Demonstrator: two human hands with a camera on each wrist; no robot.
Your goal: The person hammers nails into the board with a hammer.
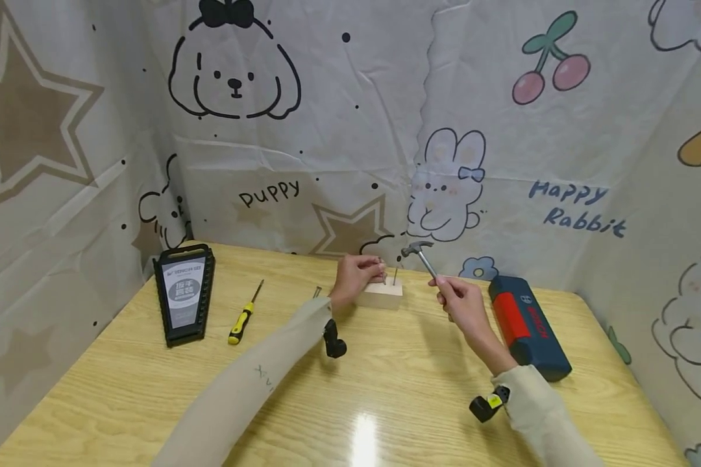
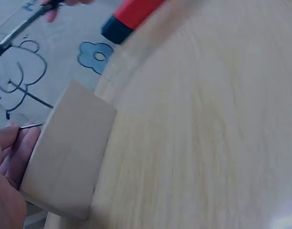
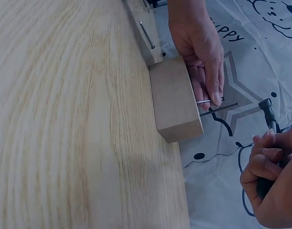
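Note:
A pale wooden block (image 1: pixel 381 298) lies near the table's back edge. My left hand (image 1: pixel 353 279) is at its top, pinching a nail (image 3: pixel 203 101) between thumb and finger, point toward the block. Beside it a second nail (image 1: pixel 395 277) stands upright in the block, its shaft seen in the right wrist view. My right hand (image 1: pixel 463 303) grips a claw hammer (image 1: pixel 425 261) by the handle. The hammer's head is raised, apart from both nails, up and to the right of the block.
A loose nail (image 1: pixel 317 292) lies left of the left hand. Further left are a yellow-black screwdriver (image 1: pixel 243 322) and a black tool rack (image 1: pixel 184 295) with a label. A blue-red Bosch case (image 1: pixel 530 327) lies at the right. A patterned cloth (image 1: pixel 327 149) hangs behind the table.

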